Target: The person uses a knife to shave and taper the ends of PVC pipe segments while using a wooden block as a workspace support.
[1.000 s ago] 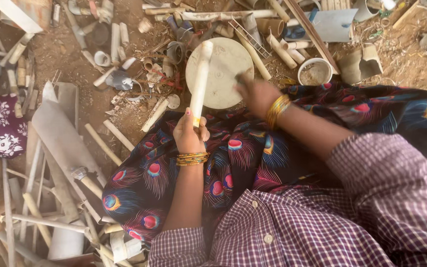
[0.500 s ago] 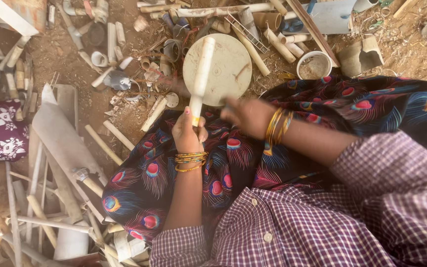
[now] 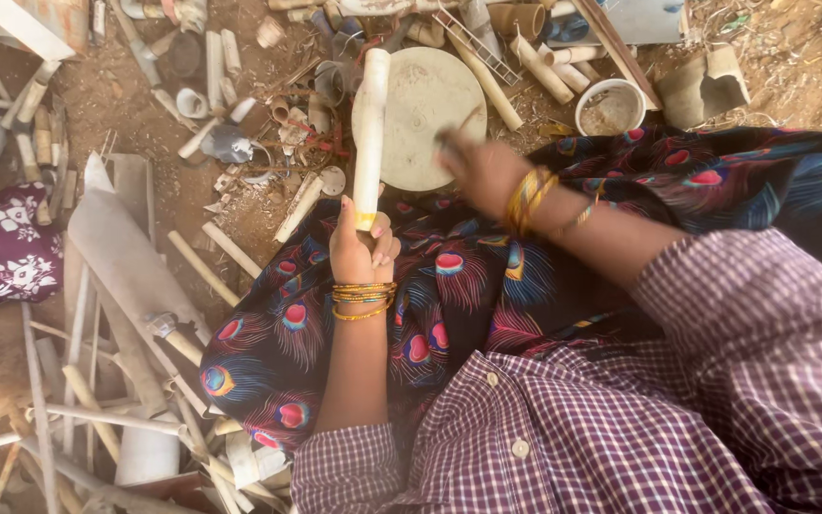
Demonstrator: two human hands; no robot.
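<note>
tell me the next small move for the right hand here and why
Probably bring the right hand across to the pale tube. The left hand grips the tube's lower end and holds it upright over the round disc, while the blurred right hand, seemingly holding a thin stick, sits apart from it.

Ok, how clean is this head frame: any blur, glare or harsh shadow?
Head view: the right hand is smeared by motion blur over the round disc; the left hand, its grip on the pale stick, is sharp. Light is soft and even, with no glare and only faint shadows on the dirt ground.
</note>
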